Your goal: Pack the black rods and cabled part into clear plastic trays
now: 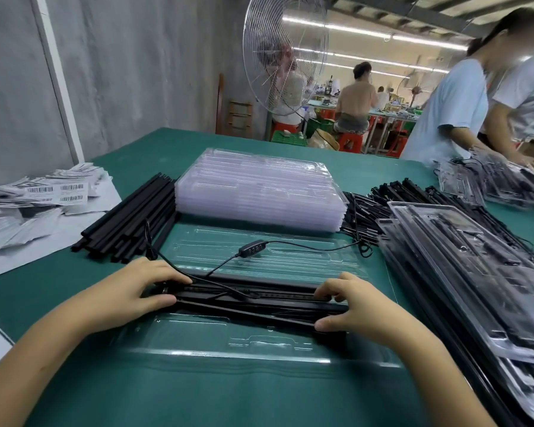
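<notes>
My left hand (142, 288) was curled over the left end of the black rods (253, 306), fingers on top and thumb on the near side, gripping them. My right hand (349, 306) gripped the right end of the same bundle, with the fingers bent over the top and the thumb pressed against the near edge.

The rods lay side by side across the middle of the clear tray (179, 352), which was opened flat on the green table (198, 402). The cable (179, 271) of the cabled part crossed the rods near my left hand and ran out over the far half of the tray. Its small controller (252, 248) rested on that far half. From there the cable ran toward the tray's far right corner. I could not tell where it ended.

Just beyond the tray stood a stack of empty trays (259, 192). To the far left of the tray lay a pile of loose rods (127, 223), touching the stack's left side. Further left were heaped barcode labels (28, 204). To the right of the tray, filled trays (463, 272) were piled, with more black parts (383, 198) behind them. Well beyond the tray stood a wire-guarded fan (285, 53). Other people (450, 112) worked to the far right.
</notes>
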`<action>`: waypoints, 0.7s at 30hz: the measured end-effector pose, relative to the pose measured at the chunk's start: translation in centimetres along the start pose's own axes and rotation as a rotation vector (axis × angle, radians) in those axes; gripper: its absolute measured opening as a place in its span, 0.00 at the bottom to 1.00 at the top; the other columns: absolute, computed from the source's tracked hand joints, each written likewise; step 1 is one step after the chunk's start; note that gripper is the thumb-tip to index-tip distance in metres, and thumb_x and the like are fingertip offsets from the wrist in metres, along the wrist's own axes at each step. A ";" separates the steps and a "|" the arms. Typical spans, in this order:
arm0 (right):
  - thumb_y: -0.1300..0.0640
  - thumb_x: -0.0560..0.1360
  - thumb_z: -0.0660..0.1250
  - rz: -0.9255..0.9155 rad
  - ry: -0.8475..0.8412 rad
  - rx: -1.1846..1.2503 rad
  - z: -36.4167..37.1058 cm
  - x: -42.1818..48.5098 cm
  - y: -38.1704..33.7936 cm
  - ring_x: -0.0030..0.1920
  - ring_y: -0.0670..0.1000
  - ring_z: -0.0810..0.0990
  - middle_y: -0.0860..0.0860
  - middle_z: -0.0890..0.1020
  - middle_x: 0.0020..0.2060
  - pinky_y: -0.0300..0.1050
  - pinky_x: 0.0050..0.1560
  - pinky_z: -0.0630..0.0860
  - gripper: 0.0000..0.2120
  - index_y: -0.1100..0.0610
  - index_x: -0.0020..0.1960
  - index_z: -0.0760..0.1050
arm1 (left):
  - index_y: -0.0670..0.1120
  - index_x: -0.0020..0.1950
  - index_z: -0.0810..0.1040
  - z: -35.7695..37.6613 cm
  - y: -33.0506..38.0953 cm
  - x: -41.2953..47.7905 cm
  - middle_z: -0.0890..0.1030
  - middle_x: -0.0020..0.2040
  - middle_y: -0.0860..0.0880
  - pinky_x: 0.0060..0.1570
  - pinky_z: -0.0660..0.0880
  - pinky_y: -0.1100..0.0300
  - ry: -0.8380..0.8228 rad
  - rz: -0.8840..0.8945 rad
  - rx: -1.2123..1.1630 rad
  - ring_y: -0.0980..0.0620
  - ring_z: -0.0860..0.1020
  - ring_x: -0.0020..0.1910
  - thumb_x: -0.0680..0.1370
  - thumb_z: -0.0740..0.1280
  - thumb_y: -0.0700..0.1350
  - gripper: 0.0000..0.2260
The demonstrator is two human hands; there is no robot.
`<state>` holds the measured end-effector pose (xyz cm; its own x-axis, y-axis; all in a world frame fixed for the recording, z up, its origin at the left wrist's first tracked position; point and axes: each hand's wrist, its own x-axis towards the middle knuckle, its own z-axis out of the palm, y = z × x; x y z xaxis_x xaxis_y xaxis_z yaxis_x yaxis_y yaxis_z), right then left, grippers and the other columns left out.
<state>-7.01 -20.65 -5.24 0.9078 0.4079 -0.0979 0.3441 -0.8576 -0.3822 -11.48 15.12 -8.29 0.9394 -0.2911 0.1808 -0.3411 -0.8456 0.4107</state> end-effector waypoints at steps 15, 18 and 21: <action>0.43 0.74 0.65 -0.007 0.071 0.076 0.5 -1.2 1.3 0.53 0.41 0.75 0.42 0.76 0.53 0.35 0.55 0.69 0.19 0.45 0.64 0.73 | 0.83 0.54 0.64 0.0 -1.2 -0.4 0.67 0.60 0.75 0.63 0.59 0.72 -0.120 -0.030 -0.030 0.75 0.62 0.63 0.72 0.59 0.70 0.12; 0.44 0.72 0.70 -0.028 0.054 0.044 0.5 -1.6 1.4 0.56 0.42 0.73 0.43 0.76 0.55 0.33 0.58 0.67 0.21 0.44 0.63 0.73 | 0.86 0.58 0.48 0.7 -1.5 -1.3 0.59 0.63 0.77 0.64 0.53 0.73 -0.157 -0.036 -0.010 0.77 0.53 0.65 0.61 0.54 0.81 0.28; 0.44 0.71 0.71 -0.039 0.061 0.053 0.5 -1.6 1.3 0.54 0.40 0.74 0.41 0.76 0.53 0.31 0.55 0.67 0.19 0.44 0.60 0.74 | 0.79 0.63 0.57 1.0 -1.6 -1.2 0.57 0.66 0.75 0.66 0.52 0.71 -0.145 -0.026 -0.038 0.74 0.53 0.67 0.70 0.58 0.72 0.23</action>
<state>-8.14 -22.30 -5.99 0.9075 0.4192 -0.0266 0.3676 -0.8232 -0.4327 -11.97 16.38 -10.08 0.9420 -0.3334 0.0398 -0.3151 -0.8371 0.4472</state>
